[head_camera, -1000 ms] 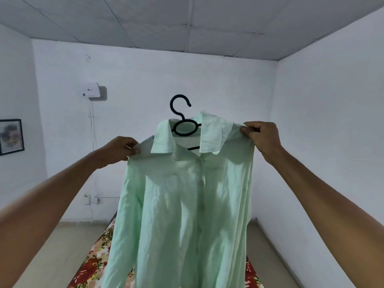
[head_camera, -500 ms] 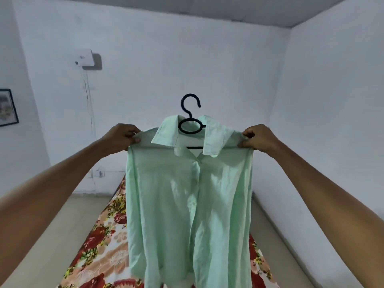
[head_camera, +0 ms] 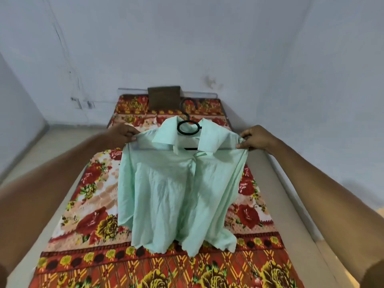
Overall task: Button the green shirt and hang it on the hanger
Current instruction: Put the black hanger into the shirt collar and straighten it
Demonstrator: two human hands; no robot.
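Note:
The pale green shirt [head_camera: 176,190] hangs on a black hanger [head_camera: 188,127], whose hook and ring show above the open collar. The front placket looks closed down the middle. My left hand [head_camera: 121,134] pinches the shirt's left shoulder and my right hand [head_camera: 254,137] pinches its right shoulder, holding it spread out over the bed. The hem touches the floral bedspread [head_camera: 89,190] and crumples there. Most of the hanger's bar is hidden inside the shirt.
The bed runs away from me between bare floor on the left [head_camera: 41,154] and a white wall on the right [head_camera: 322,100]. A brown pillow [head_camera: 164,97] leans at the far end of the bed. A wall socket [head_camera: 80,103] sits low on the far wall.
The view has tipped down from wall to bed. Both hands have lowered the shirt on its hanger, and its hem now rests on the bedspread. Both grips on the shoulders are unchanged.

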